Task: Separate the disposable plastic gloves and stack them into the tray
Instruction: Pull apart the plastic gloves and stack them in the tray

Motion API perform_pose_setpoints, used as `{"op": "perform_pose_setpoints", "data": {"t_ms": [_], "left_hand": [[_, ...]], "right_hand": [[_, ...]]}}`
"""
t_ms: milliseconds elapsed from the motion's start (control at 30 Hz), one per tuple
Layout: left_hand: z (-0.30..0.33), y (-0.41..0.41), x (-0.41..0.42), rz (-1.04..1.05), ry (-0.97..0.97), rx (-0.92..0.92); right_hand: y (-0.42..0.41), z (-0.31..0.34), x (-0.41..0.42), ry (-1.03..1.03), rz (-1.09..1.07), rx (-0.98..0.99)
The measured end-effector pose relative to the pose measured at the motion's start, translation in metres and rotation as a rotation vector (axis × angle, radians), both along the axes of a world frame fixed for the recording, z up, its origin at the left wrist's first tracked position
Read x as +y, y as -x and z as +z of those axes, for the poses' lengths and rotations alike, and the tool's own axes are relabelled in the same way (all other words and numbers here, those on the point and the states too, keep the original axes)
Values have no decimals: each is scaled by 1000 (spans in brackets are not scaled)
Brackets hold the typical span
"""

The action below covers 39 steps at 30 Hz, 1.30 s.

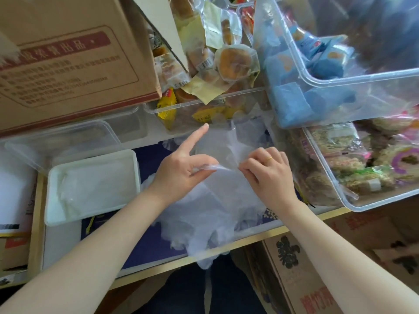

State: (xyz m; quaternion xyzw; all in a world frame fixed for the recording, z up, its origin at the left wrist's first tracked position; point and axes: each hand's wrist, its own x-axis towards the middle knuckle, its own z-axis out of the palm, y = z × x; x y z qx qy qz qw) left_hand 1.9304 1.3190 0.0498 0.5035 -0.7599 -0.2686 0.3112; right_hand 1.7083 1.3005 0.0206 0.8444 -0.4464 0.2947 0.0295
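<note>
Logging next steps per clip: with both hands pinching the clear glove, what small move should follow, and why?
Probably pull the hands apart to peel one glove free. The left hand and right hand pinch its edge close together above the glove pile; the white tray sits to the left.

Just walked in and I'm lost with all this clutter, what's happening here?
A person is separating thin clear plastic gloves. The left hand and the right hand each pinch an edge of one see-through glove, pulling it apart above a crumpled pile of gloves on the dark blue surface. The white rectangular tray to the left already holds some flattened gloves.
</note>
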Motion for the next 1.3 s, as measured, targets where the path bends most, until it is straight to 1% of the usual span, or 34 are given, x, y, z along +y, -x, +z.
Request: {"op": "perform_pose_setpoints", "data": {"t_ms": [67,133,200,267,333,367,400,467,500,533,567,667,733,800,867,967,1067,1133,1233,1300], "left_hand": [[5,6,-5,-67,-51,47],[8,9,-8,-129,-109,71],[9,11,-9,-135,-116,94],[10,12,-7,-70,-76,112],[13,12,-3,-22,-38,138],[14,13,0,-12,-15,148],[16,14,3,-5,3,164],[20,14,10,14,-3,238],[22,14,13,24,-17,278],[24,13,15,31,-26,302],[26,11,17,38,-34,309],[33,6,22,71,-69,291],[37,2,25,85,-82,266],[39,-2,28,115,-59,223],[40,-6,30,185,-55,218],[42,-7,34,278,-171,371],[42,-5,37,266,-293,554],[42,-3,38,244,-361,650],[43,4,40,227,-372,648],[45,7,40,242,-334,625]], "right_hand": [[6,9,0,64,121,67],[11,16,0,92,190,76],[15,22,0,83,173,21],[19,25,0,55,119,-82],[21,26,-4,-41,73,-191],[22,27,-6,-156,52,-272],[23,29,-8,-341,47,-381],[26,38,-11,-803,104,-685],[28,42,-13,-992,134,-810],[30,47,-16,-1124,157,-872],[31,52,-20,-1188,166,-872],[26,70,-30,-1196,168,-796],[24,76,-38,-1268,229,-781],[22,82,-44,-1295,297,-837],[22,84,-49,-1283,339,-980],[24,82,-52,-1276,428,-1140],[27,77,-49,-1363,531,-1249],[28,75,-45,-1429,546,-1268],[28,71,-36,-1502,541,-1253],[32,67,-35,-1526,521,-1181]]}}
